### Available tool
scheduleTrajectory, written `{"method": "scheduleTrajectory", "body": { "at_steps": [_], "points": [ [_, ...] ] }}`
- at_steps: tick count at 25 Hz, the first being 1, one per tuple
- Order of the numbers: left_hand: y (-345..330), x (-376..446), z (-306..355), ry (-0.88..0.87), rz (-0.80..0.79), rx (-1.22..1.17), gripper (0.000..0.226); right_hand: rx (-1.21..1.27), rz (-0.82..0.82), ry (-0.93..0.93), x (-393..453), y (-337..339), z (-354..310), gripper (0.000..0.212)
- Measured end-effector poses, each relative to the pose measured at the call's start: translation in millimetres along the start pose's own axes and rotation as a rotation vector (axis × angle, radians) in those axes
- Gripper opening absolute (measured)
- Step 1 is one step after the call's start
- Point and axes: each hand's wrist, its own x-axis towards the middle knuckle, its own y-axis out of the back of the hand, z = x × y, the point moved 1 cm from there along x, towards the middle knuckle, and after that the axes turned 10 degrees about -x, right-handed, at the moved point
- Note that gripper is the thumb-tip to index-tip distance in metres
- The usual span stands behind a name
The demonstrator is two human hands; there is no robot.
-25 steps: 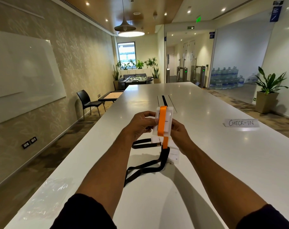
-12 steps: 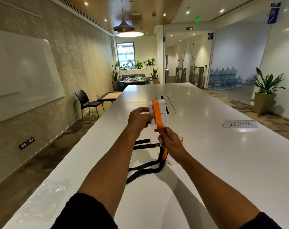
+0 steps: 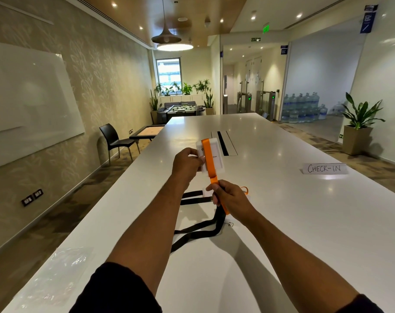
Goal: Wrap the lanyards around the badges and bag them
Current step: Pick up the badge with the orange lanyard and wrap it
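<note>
Mid-frame, above the white table, the left hand pinches a white badge upright; the right hand just below grips the orange lanyard banding it; black lanyards lie beneath, clear bags lower left

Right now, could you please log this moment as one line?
left hand: holds badge | right hand: pulls orange lanyard | stage: wrapping | bag: unused

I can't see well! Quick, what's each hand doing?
Left hand: holding the white badge.
Right hand: pinching the orange lanyard below the badge.
</note>
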Motion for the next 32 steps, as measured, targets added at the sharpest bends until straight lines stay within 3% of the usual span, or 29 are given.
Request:
{"method": "scheduleTrajectory", "body": {
  "at_steps": [6,14,21,26,32],
  "points": [
    [-6.0,-1.3,-2.7,0.003,0.033,0.042,0.021,-0.018,-0.018,-0.052,-1.6,1.4,0.7,0.024],
    [-10.8,-8.6,0.8,-0.042,-0.013,0.109,0.024,-0.043,0.21,-0.12,5.0,-7.4,3.2,0.04],
    [-7.1,-14.2,4.6,-0.023,-0.038,0.081,0.022,-0.082,0.294,-0.101,1.4,-5.6,5.6,0.026],
    [-9.4,-18.8,3.7,-0.019,-0.067,0.086,0.023,-0.168,0.336,-0.121,1.7,-8.4,8.3,0.044],
    [-11.2,-19.0,7.9,-0.055,-0.09,0.082,0.024,-0.167,0.369,-0.118,4.4,-6.9,5.2,0.036]
  ]
}}
